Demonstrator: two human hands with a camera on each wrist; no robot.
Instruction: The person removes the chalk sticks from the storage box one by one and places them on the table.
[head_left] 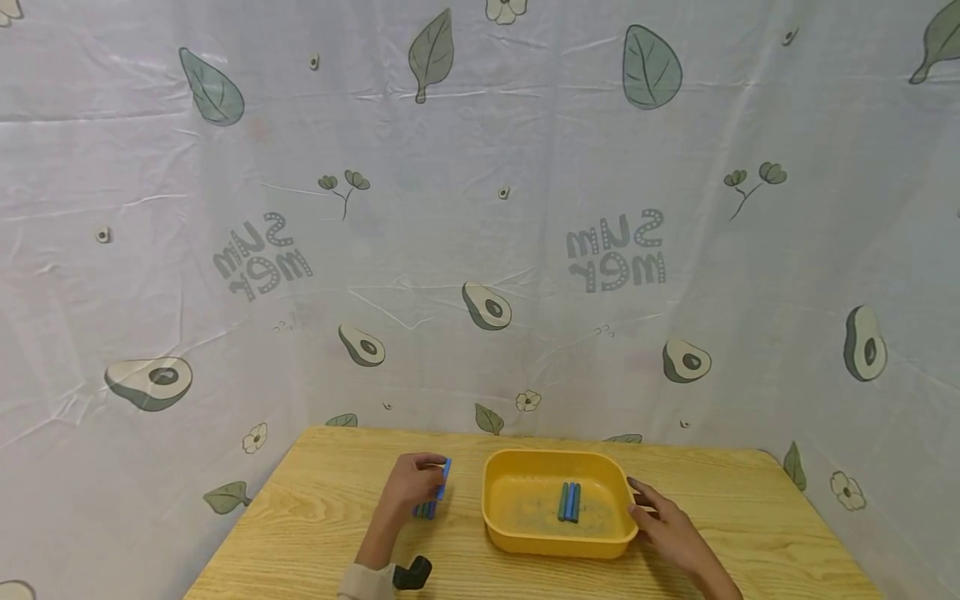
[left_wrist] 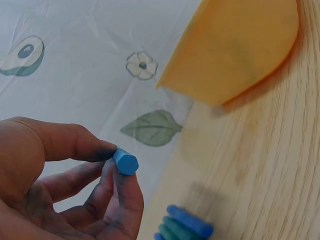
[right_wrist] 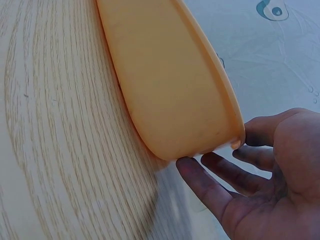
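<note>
So my left hand [head_left: 415, 481] has a blue stick [left_wrist: 126, 163] pinched between thumb and fingertips, up off the bench [head_left: 315, 492], left of the yellow tub [head_left: 555, 547]. Right hand [head_left: 666, 527] is loosely spread, fingertips on the tub's right end. I'm guessing chalk: light, stiff, dusty, probably snaps if squeezed, so grab it mid-length. Spare sticks [left_wrist: 189, 222] lie near my left hand, another bunch [head_left: 570, 502] in the tub.

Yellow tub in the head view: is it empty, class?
No, blue and green sticks lie side by side on the floor of the yellow tub.
</note>
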